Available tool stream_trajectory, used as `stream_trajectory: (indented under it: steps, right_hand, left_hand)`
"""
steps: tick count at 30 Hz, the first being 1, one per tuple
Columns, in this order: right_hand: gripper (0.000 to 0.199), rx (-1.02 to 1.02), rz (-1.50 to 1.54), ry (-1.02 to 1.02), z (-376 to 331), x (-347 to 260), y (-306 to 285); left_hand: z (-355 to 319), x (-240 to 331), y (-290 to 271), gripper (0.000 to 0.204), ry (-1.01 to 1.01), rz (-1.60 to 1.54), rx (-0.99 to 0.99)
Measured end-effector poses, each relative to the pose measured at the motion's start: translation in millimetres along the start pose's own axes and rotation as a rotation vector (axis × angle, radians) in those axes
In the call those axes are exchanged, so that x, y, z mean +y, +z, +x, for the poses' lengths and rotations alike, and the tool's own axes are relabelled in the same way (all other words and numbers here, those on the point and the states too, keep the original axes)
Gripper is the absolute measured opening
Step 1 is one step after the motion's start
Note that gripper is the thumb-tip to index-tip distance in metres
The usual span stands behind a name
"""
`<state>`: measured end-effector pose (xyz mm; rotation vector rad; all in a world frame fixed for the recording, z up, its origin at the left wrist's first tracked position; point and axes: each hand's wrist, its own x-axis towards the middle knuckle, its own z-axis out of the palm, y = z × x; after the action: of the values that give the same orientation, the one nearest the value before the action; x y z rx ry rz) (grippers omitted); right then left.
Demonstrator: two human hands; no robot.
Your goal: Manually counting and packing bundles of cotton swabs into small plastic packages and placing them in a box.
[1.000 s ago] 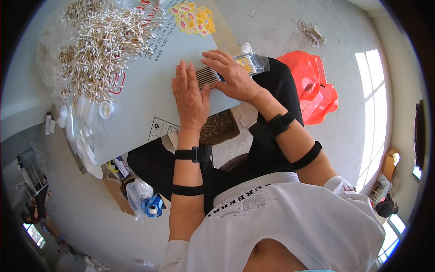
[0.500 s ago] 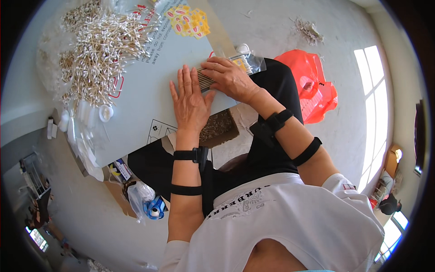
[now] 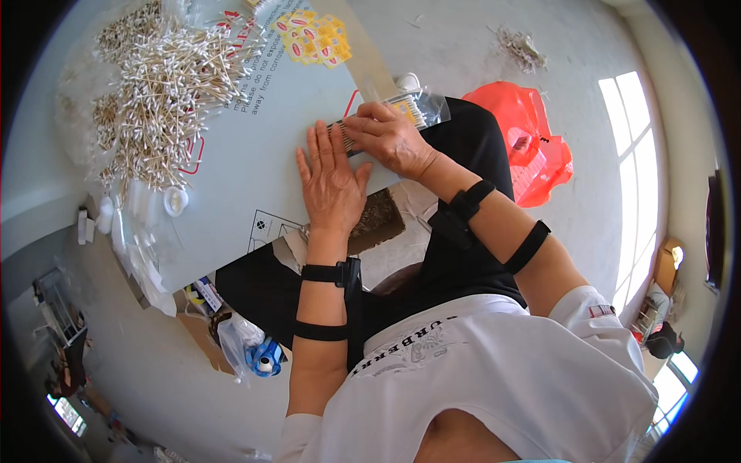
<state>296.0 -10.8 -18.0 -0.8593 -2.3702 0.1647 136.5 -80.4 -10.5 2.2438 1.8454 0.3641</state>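
- I see the left hand [image 3: 332,181] lying flat, palm down, fingers spread, on the pale board [image 3: 231,201] that fills the centre left of the frame; it grasps nothing, only presses.
- The right hand [image 3: 386,139] sits just above and to the right of it, fingers curled over a small row of cotton swabs [image 3: 347,141] at the board's right edge. I judge it is pinching or squaring that row, but the fingers cover the contact, so I cannot tell how firm the hold is.
- The row of swabs lies upper centre of the frame, between the two hands and touching both.
- Just right of the right hand a clear plastic packet [image 3: 417,104] with swabs inside lies partly on the board's edge.
- My reading of the step: a counted bundle is being lined up flat on the board. The next move, as I judge it, calls for keeping the sticks parallel while they are lifted or slid, with the flat hand steadying.
- The loose pile of swabs [image 3: 162,92] spreads over the upper left of the frame, well apart from the hands.
- Hard to make out: how many sticks are in the row, and whether the packet's mouth is open.
- Hidden: the board's lower edge runs behind the left forearm, and the dark patch [image 3: 378,220] under it is unclear.
- The red plastic bag [image 3: 532,139] at upper right lies on the floor; its contents are too small to tell.
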Motion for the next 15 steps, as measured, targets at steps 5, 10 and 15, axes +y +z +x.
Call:
stream_trajectory:
  steps: [5, 10, 15]
  right_hand:
    - [0.032, -0.002, -0.137, -0.027, 0.9, -15.0, -9.1]
    - [0.015, 0.108, 0.199, 0.489, -10.8, -14.2, -18.8]
    - [0.010, 0.066, 0.113, 0.377, -0.8, -10.4, -17.4]
  left_hand:
    - [0.2, 0.8, 0.8, 0.081, -0.016, -0.011, 0.022]
    - [0.6, 0.4, -0.3, 0.080, -0.001, -0.014, 0.016]
    - [-0.6, -0.4, 0.0, 0.080, -0.002, -0.001, 0.009]
